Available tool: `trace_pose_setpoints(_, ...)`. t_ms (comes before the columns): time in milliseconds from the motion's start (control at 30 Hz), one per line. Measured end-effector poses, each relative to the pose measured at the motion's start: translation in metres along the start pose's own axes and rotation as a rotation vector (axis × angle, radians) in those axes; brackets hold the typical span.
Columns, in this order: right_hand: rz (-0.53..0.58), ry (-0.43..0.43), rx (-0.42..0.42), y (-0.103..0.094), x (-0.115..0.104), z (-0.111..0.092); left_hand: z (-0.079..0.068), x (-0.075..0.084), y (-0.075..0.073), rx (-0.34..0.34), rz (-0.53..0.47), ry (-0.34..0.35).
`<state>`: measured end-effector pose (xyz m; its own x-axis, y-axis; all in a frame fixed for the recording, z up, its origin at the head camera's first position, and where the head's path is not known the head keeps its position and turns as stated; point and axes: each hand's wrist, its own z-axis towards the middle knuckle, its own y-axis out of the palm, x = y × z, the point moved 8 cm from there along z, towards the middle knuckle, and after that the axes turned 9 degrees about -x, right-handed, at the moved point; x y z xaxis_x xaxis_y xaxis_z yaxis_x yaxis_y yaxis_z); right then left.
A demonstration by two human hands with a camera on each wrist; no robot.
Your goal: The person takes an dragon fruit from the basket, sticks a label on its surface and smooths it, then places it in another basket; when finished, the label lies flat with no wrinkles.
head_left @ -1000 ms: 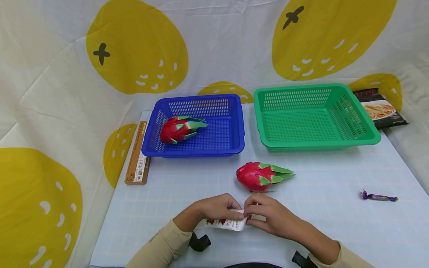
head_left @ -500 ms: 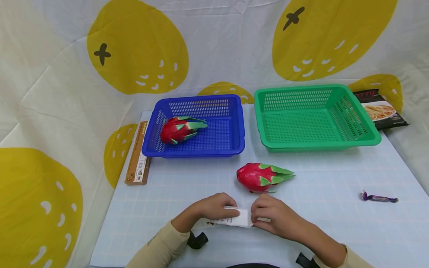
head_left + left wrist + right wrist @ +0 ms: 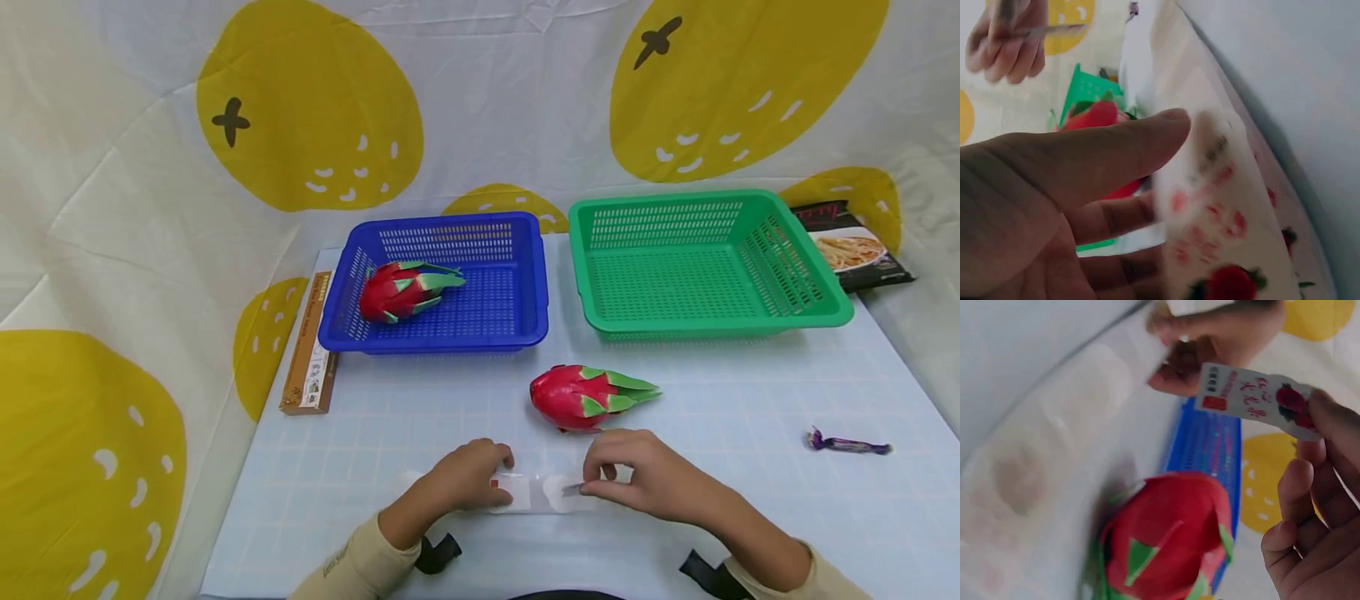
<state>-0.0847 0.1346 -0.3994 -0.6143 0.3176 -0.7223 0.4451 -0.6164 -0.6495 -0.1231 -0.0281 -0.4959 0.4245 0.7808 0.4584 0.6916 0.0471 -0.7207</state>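
Between thumb and fingertips, my right hand (image 3: 652,471) pinches a small white label (image 3: 1250,400) printed with a dragon fruit and red characters. In the head view the label is just over the right end of a pale label strip (image 3: 517,493) lying flat on the table. At the strip's left part is my left hand (image 3: 465,475), thumb and forefinger spread apart. The left wrist view shows its straight thumb overlapping the printed strip (image 3: 1229,187), with red fruit pictures. Just beyond the hands lies a red dragon fruit (image 3: 573,398) with green leaf tips.
A blue basket (image 3: 435,343) with another dragon fruit (image 3: 401,292) stands at the back left, a long brown box (image 3: 307,358) beside it. A green basket (image 3: 720,321) is at the back right, near a black food packet (image 3: 855,250). A purple-wrapped candy (image 3: 847,442) lies far right.
My right hand has moved right, pulling away from the left with the label now between its fingers. The strip has gone from held and bent to flat on the table; my left fingers have loosened.
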Motion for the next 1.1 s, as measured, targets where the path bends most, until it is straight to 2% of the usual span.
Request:
trace_pose_setpoints(67, 0.022, 0.032, 0.059, -0.012, 0.002, 0.004, -0.003, 0.006, -0.005, 0.045, 0.051, 0.017)
trace_pose_setpoints(133, 0.028, 0.100, 0.108, -0.025, 0.006, 0.009, -0.004, 0.014, -0.010, 0.087, -0.008, 0.060)
trace_pose_setpoints(200, 0.033, 0.186, 0.137, -0.036, 0.013, 0.014, -0.002, 0.020, -0.015, 0.112, -0.178, 0.113)
trace_pose_setpoints(300, 0.080, 0.302, 0.144, -0.048, 0.026, 0.023, 0.006, 0.028, -0.017, 0.128, -0.565, 0.185)
trace_pose_setpoints(367, 0.130, 0.361, 0.128, -0.052, 0.037, 0.030, 0.013, 0.031, -0.017, 0.154, -0.786, 0.209)
trace_pose_setpoints(433, 0.179, 0.411, 0.105, -0.054, 0.047, 0.036, 0.019, 0.032, -0.017, 0.193, -0.953, 0.213)
trace_pose_setpoints(533, 0.202, 0.465, 0.078, -0.056, 0.061, 0.045, 0.028, 0.030, -0.017, 0.250, -1.109, 0.192)
trace_pose_setpoints(667, 0.113, 0.503, 0.069, -0.057, 0.076, 0.057, 0.037, 0.023, -0.016, 0.287, -1.202, 0.130)
trace_pose_setpoints(833, 0.000, 0.539, 0.050, -0.054, 0.089, 0.069, 0.046, 0.018, -0.013, 0.279, -1.253, 0.082)
trace_pose_setpoints(1100, -0.017, 0.569, 0.028, -0.049, 0.100, 0.076, 0.053, 0.014, -0.006, 0.247, -1.353, 0.068)
